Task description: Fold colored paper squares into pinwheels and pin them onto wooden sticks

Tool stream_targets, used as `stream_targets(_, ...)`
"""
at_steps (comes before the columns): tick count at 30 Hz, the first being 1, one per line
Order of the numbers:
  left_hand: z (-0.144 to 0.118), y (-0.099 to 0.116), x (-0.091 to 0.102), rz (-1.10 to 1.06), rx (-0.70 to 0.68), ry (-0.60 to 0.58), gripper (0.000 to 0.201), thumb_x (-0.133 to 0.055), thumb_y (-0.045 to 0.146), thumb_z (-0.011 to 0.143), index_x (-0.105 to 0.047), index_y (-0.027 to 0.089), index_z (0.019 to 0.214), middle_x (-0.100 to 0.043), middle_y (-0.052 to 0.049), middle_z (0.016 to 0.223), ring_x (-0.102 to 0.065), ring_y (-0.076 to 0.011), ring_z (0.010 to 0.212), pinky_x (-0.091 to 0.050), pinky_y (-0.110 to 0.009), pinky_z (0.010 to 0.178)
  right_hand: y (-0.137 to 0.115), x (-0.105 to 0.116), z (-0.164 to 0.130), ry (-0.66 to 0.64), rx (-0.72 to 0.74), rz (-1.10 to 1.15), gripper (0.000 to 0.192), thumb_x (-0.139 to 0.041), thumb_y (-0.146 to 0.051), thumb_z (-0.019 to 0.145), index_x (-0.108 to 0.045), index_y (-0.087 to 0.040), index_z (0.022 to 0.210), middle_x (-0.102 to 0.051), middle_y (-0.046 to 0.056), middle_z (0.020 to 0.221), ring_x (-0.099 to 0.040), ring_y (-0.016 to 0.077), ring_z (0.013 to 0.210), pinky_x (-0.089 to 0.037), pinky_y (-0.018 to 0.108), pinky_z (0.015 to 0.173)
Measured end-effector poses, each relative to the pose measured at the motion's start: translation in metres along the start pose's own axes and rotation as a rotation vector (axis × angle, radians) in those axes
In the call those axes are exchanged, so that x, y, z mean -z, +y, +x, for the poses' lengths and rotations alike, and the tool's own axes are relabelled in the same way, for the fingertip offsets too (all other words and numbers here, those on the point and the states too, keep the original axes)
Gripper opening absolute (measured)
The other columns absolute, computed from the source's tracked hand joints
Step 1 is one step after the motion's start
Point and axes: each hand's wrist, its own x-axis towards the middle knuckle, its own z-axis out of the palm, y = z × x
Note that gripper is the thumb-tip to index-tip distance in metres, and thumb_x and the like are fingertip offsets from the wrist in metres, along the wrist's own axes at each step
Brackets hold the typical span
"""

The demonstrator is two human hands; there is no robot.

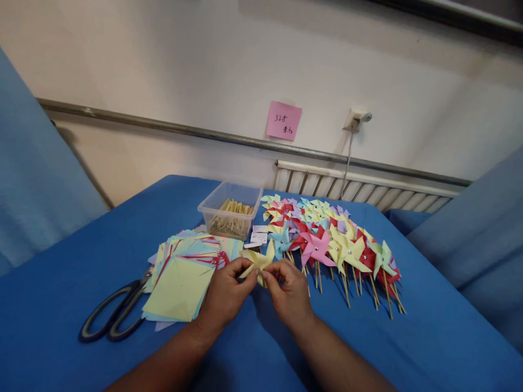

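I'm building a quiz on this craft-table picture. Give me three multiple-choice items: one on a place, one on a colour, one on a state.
1. Where do the scissors lie?
A. left of the paper stack
B. inside the plastic box
C. on the finished pinwheels

2. What colour is the paper piece held in both hands?
A. red
B. yellow
C. blue

3. How do the hands stand?
A. both flat on the cloth
B. only one touches the paper
C. left hand and right hand both pinch it

Answers: 1 A, the scissors rest on the blue cloth left of the stack. 2 B, the piece is pale yellow. 3 C, fingertips of both hands grip it.
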Motion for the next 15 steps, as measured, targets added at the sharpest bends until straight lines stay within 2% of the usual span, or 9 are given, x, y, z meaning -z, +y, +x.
stream_targets(11, -0.0036, 0.0042, 0.0002, 0.183, -0.103, 0.086, 0.009, -0.061, 0.028, 0.076, -0.067, 0.021, 0.076, -0.069, 0.004, 0.071, -0.062, -0.0134, 0.064, -0.046, -0.021, 0.061, -0.0007, -0.0029, -0.0007, 0.028, -0.085, 0.083, 0.008, -0.060, -0.020, 0.079, -0.064, -0.018, 0.072, -0.059, -0.001, 0.067, -0.052, 0.0123, 0.061, -0.041, 0.023, 0.058)
stream_targets(15, -0.0053, 0.0021, -0.0004, 0.196, -0.139, 0.092, 0.010, -0.060, 0.027, 0.077, -0.068, 0.021, 0.081, -0.072, 0.003, 0.078, -0.065, -0.0144, 0.070, -0.048, -0.022, 0.066, -0.0020, -0.0053, -0.0013, 0.023, -0.173, 0.148, 0.010, -0.062, -0.023, 0.078, -0.063, -0.017, 0.070, -0.058, -0.002, 0.064, -0.050, 0.0116, 0.057, -0.039, 0.022, 0.054)
